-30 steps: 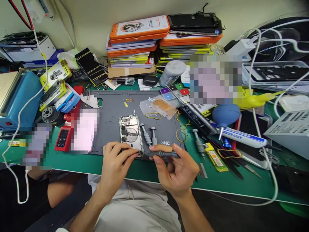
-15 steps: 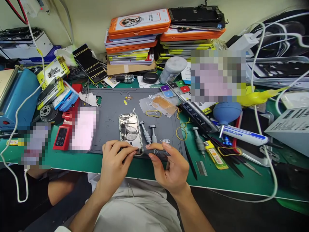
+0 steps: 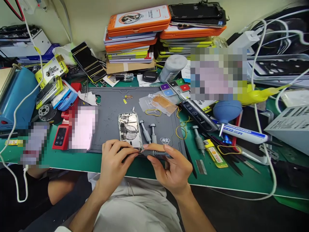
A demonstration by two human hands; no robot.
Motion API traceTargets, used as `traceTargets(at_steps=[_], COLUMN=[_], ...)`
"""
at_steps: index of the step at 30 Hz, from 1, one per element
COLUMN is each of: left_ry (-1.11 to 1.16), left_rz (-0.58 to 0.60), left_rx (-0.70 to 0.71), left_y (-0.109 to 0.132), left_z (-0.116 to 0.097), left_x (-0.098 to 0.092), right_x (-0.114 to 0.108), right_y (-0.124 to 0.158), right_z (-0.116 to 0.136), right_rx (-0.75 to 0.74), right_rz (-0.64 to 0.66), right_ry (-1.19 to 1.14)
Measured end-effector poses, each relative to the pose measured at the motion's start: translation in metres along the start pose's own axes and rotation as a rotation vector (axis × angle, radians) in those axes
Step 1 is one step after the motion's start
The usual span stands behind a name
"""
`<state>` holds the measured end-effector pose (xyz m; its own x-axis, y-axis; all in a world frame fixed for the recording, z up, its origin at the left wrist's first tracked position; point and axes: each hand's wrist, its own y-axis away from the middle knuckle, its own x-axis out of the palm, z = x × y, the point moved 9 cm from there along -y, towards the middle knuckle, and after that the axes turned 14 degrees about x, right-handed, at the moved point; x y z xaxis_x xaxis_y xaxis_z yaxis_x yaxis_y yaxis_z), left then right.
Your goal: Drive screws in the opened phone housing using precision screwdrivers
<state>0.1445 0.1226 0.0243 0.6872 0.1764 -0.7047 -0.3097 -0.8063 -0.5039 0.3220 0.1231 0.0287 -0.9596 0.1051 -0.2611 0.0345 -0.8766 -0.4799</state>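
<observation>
An opened phone (image 3: 131, 127) lies on the dark grey work mat with its inner parts exposed. At its lower end is my left hand (image 3: 115, 161), thumb and forefinger pinched together at the phone's bottom edge; anything between them is too small to make out. My right hand (image 3: 172, 167) is closed around a dark grey screwdriver (image 3: 155, 153), held nearly level, its tip pointing left and close to my left fingertips. Just right of the phone, two more grey screwdrivers, a left one (image 3: 145, 132) and a right one (image 3: 153, 133), rest on the mat.
A red device (image 3: 60, 138) and a blurred phone (image 3: 82, 129) are on the left. On the right lie another screwdriver (image 3: 198, 141), a black handheld tool (image 3: 199, 114), a blue air blower (image 3: 227, 111) and tweezers. Stacked orange boxes (image 3: 138, 21) line the back.
My right hand has turned slightly and shifted right. The screwdriver now shows more of its length, its tip by my left fingertips. My left hand stays at the phone's lower end.
</observation>
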Motion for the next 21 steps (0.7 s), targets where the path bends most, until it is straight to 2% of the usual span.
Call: traceTargets(at_steps=[7,16,21], left_ry=[-0.019,-0.055,-0.08], left_rz=[-0.004,-0.012,0.028], left_rx=[0.004,-0.03,-0.017], left_y=[0.0,0.001,-0.001], left_z=[0.0,0.003,0.001], left_x=[0.0,-0.004,-0.003], right_x=[-0.016,-0.019,-0.02], right_y=[-0.001,-0.003,-0.003], right_z=[-0.002,-0.004,-0.005], right_rx=[-0.026,0.026,0.024], right_rz=[-0.185,-0.26,-0.255], right_ry=[-0.028,0.002,-0.043])
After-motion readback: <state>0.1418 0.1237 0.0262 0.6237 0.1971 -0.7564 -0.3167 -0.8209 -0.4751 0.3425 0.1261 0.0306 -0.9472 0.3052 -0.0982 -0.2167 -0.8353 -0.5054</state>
